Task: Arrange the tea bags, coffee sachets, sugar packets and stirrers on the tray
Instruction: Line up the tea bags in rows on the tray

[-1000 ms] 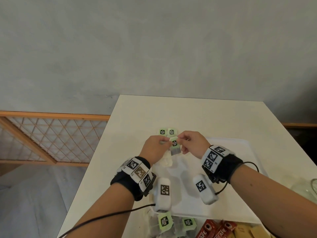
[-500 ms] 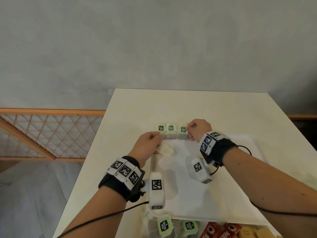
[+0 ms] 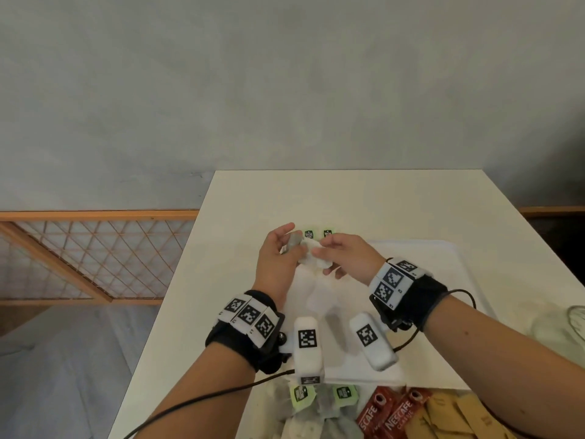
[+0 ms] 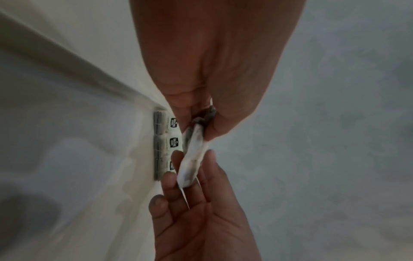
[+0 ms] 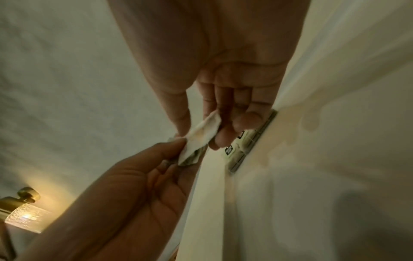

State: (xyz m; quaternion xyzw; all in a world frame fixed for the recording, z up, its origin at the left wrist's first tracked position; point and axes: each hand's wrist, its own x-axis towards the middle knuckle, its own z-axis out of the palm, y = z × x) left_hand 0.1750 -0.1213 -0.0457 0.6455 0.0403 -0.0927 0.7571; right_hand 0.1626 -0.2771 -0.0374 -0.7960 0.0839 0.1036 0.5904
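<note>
Both hands pinch one tea bag (image 3: 311, 255) above the tray (image 3: 456, 264), left hand (image 3: 275, 258) and right hand (image 3: 348, 256) at opposite ends, its long axis running left-right.

White tray (image 3: 468, 267); green-tagged tea bags (image 3: 318, 233); red coffee sachets (image 3: 387, 413); tan sugar packets (image 3: 449, 416).

A white table (image 3: 348, 198) stands against a grey wall (image 3: 285, 83), a wooden lattice railing (image 3: 79, 258) beside it.
</note>
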